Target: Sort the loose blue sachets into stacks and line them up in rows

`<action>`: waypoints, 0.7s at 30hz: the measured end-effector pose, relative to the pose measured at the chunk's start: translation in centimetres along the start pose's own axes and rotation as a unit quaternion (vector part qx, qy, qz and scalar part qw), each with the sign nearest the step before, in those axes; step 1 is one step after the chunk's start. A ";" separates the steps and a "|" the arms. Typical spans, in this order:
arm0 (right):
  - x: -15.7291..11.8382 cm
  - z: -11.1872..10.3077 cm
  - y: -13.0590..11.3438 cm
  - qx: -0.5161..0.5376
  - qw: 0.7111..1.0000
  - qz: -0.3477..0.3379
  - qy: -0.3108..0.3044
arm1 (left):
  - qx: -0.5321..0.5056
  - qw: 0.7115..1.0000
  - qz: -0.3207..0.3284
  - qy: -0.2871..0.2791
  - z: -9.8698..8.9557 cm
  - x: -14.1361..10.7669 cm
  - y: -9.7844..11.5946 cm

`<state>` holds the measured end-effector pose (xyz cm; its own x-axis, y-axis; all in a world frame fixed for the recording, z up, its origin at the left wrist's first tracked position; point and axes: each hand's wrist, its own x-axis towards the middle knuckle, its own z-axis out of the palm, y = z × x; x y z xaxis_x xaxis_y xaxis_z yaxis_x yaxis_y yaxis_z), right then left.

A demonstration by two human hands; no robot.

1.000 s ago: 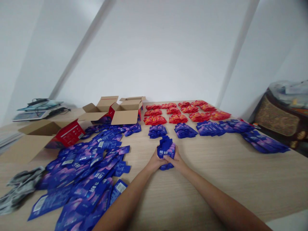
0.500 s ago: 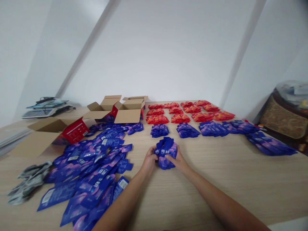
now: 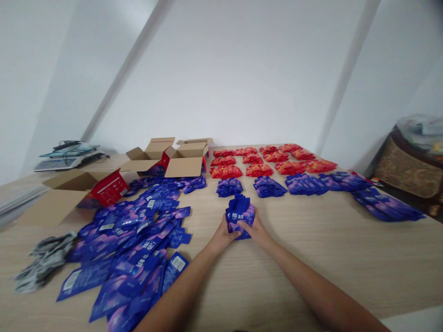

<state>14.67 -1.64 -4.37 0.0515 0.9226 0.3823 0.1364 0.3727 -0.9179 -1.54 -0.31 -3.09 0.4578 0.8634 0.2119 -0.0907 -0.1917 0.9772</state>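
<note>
A small stack of blue packets (image 3: 239,213) with white lettering is gripped between both hands, near the middle of the table. My left hand (image 3: 223,236) closes on its left side, thumb across the lower front. On the right side my right hand (image 3: 257,230) holds it, thumb pressed on the front face. The fingers behind the stack are mostly hidden. To the left spreads a loose heap of similar blue packets (image 3: 138,249). Just beyond the hands lie fanned blue bundles, the nearest being one bundle (image 3: 230,187) and another bundle (image 3: 269,186).
Rows of red packets (image 3: 259,169) lie at the back. Open cardboard boxes (image 3: 65,196) stand at the left and back left. A grey glove (image 3: 44,260) rests at the left, a scale (image 3: 65,161) behind. More blue bundles (image 3: 386,204) reach the right edge, near a patterned chair (image 3: 408,166).
My left hand has shifted its hold, and its thumb now lies across the lower front of the stack. The packets have drawn closer together. My right hand is almost unmoved.
</note>
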 end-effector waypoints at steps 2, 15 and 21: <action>0.0 0.0 0.0 0.005 1.000 -0.005 -0.001 | 0.059 0.998 0.025 -0.013 -0.2 -0.2 0.2; 0.1 0.1 -0.5 0.019 1.000 -0.001 -0.013 | 0.021 1.000 0.001 -0.005 -0.7 0.3 0.3; 0.3 0.7 -0.4 -0.002 1.000 -0.004 0.001 | -0.151 0.974 -0.026 0.167 1.9 1.2 -0.7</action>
<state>13.95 -1.43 -3.91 0.0529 0.9193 0.3900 0.1417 0.3797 -0.9142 0.75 0.01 -3.57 0.1599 0.9817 0.1035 -0.3544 -0.0408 0.9342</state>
